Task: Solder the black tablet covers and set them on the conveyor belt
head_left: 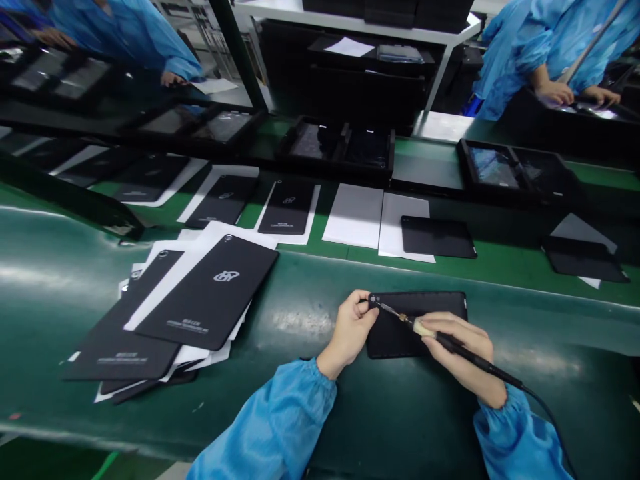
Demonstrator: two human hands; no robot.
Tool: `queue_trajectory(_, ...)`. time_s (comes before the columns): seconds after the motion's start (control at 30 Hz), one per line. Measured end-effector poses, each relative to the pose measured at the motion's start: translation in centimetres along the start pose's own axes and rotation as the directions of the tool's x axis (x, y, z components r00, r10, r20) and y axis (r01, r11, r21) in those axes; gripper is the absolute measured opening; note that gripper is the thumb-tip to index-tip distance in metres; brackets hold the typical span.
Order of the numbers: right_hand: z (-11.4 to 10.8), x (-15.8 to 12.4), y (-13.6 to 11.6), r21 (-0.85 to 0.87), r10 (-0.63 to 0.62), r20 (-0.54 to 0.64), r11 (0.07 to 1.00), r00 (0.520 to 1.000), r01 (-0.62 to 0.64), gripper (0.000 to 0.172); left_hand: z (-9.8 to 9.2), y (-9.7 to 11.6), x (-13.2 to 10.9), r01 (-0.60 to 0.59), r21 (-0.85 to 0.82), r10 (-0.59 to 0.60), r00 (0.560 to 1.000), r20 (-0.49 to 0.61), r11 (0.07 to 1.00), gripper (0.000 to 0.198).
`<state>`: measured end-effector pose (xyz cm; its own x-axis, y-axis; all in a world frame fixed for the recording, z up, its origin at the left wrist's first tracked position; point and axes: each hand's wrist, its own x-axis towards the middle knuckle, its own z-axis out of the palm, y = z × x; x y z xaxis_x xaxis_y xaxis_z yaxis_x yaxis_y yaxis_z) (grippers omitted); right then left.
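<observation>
A black tablet back cover (400,337) lies flat on the green bench in front of me, its inner side seemingly up. My left hand (351,327) is closed in a pinch at the cover's upper left corner; whether it grips the cover's edge or a small part there is hidden by the fingers. In my right hand (463,343) is a soldering iron (450,343), its fingers wrapped round the pale grip. The iron's tip points left to that same corner, close to my left fingertips. A black cable trails from its handle to the lower right.
On the left a loose pile of black tablet back covers (210,293) is interleaved with white sheets. Beyond the bench edge, a green conveyor (333,252) carries more covers, paper and black trays (337,147). Co-workers in blue smocks (530,47) stand across the line. A dark post (240,53) rises at the back.
</observation>
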<state>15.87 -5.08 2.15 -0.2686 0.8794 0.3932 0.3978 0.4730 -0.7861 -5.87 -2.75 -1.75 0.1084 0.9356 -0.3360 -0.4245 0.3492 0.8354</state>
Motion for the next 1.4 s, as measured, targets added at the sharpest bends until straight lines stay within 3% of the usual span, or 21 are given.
queue_trajectory(0.37,0.3,0.7,-0.2,0.040,0.007,0.040,0.999,0.999,-0.008,0.020,0.1,0.1,0.0,-0.004,-0.019,0.004,1.000,-0.008,1.000,0.031)
queue_trajectory(1.13,-1.2,3.3,-0.9,0.001,-0.015,0.109,1.000,0.994,0.015,0.016,0.1,0.2,-0.1,-0.001,-0.029,0.000,1.000,-0.014,1.000,0.034)
queue_trajectory(1.4,-1.8,4.3,-0.3,0.022,0.008,0.220,1.000,0.975,-0.013,0.018,-0.2,-0.2,0.0,0.005,-0.009,-0.005,1.000,-0.007,1.000,0.033)
